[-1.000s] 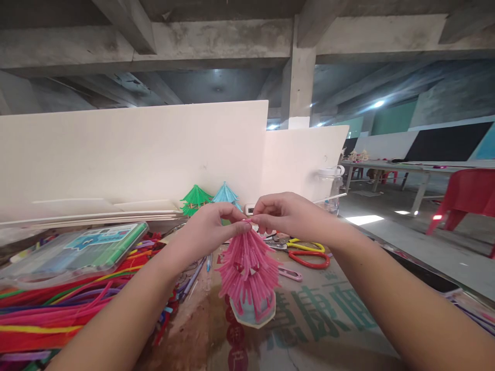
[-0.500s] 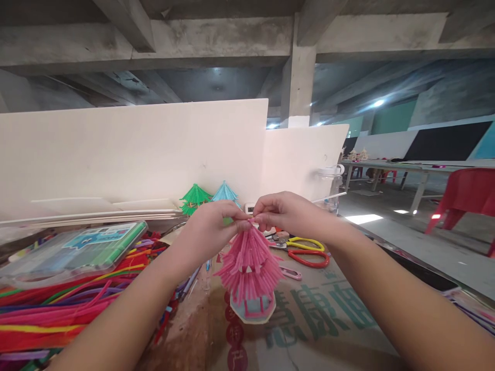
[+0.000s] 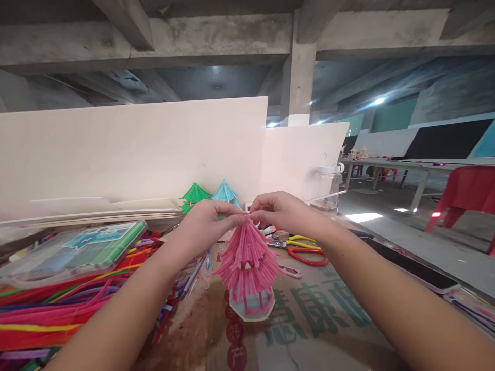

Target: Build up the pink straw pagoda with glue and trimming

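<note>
While I watch from my remote seat through the head camera, I have both hands at the peak of a pink tiered model (image 3: 247,252), a small pavilion shape with two fringed roofs. The left hand (image 3: 199,226) pinches narrowly at that peak, thumb and forefinger nearly together on it. The right hand (image 3: 284,210) is drawn just as narrow, its fingertips on the same tip from the other side.

I see the model roughly upright before me, its pale octagonal base (image 3: 251,315) over printed cardboard (image 3: 309,330) on the worktop (image 3: 183,335); I cannot tell whether the two touch. Behind the model stand a green model (image 3: 195,191) and a light-blue model (image 3: 225,190), near a tall white board (image 3: 154,149). Left of it I get bright fuzzy stems (image 3: 54,319) and, on them, a clear case (image 3: 77,252). Just right of it lie a pink slim tool (image 3: 291,271), a red handle (image 3: 307,257) and a yellow handle (image 3: 303,240); farther right, beyond the right forearm, a dark-screened device (image 3: 410,265).
</note>
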The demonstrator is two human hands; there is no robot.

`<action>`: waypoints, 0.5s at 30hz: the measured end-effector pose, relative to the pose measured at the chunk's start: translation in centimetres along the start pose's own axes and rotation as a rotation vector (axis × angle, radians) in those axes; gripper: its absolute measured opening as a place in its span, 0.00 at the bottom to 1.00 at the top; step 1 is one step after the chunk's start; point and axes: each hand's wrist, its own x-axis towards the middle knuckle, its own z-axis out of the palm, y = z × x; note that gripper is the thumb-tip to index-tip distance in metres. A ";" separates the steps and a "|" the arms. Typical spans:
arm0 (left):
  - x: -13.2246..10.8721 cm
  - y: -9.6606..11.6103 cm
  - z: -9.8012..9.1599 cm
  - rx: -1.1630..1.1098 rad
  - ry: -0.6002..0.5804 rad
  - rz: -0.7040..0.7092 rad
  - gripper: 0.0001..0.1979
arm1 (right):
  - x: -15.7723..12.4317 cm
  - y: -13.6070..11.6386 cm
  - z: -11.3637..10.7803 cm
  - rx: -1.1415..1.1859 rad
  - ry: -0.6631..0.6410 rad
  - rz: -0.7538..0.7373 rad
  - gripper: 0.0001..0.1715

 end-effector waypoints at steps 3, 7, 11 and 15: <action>0.3 -0.9 -0.2 -0.125 -0.069 -0.011 0.18 | -0.1 -0.3 -0.2 0.012 0.001 0.003 0.08; 0.4 -0.7 -0.2 -0.093 -0.047 -0.023 0.17 | -0.2 -0.5 -0.3 -0.007 0.014 0.000 0.08; 0.0 0.2 -0.1 -0.007 -0.012 -0.025 0.15 | -0.2 -0.3 -0.2 -0.071 0.113 -0.032 0.09; -0.1 0.5 0.1 -0.007 -0.008 0.007 0.14 | 0.1 -0.1 0.4 -0.078 0.172 -0.053 0.05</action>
